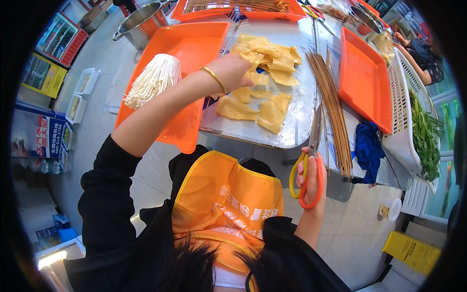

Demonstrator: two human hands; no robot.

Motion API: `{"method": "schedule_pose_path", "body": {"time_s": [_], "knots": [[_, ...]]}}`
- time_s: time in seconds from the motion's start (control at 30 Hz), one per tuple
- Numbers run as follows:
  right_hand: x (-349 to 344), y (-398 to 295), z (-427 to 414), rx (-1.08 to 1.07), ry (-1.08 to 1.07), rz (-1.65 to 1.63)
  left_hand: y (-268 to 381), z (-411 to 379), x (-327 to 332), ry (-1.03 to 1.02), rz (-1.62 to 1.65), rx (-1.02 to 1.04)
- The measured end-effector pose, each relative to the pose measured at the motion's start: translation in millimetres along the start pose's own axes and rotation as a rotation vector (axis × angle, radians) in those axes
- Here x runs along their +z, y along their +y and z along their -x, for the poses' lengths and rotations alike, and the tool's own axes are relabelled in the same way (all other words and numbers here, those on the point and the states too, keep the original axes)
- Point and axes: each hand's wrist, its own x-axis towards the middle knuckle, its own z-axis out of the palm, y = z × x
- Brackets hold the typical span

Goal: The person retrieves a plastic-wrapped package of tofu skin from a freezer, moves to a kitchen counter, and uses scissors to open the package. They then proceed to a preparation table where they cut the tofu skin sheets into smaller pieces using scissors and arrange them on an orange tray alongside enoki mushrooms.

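Note:
My left hand (233, 71), with a gold bangle at the wrist, is over a pile of yellow tofu skin sheets (273, 54) on the metal table. Its fingertips are partly hidden, so whether they grip a sheet is unclear. Smaller cut pieces of tofu skin (274, 113) lie nearer to me, by the table's front edge. In my right hand (312, 175) is a pair of scissors (314, 133) with one yellow and one red handle loop, blades pointing away from me. A bunch of white enoki mushrooms (157, 78) rests in an orange tray (199, 40) under my left forearm.
Bamboo skewers (334, 116) lie right of the sheets. Beyond them are another orange tray (365, 80), a blue cloth (368, 149) and a white basket (396, 124) of leafy greens (425, 142). A steel pot (140, 27) stands back left. Another person's arm (416, 62) shows far right.

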Motion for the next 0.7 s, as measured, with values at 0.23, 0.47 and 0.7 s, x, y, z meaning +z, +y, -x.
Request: {"method": "schedule_pose_path", "body": {"time_s": [0.23,0.47,0.7], "knots": [[4,-3,4,-0.033,-0.006,-0.008,67,15,52,0.051,0.069,0.277],[3,-6,10,-0.046,-0.012,-0.041,60,11,59,0.212,0.130,0.325],[25,-33,-21,-0.359,0.110,0.072,44,9,9,0.133,1.379,-0.293]]}}
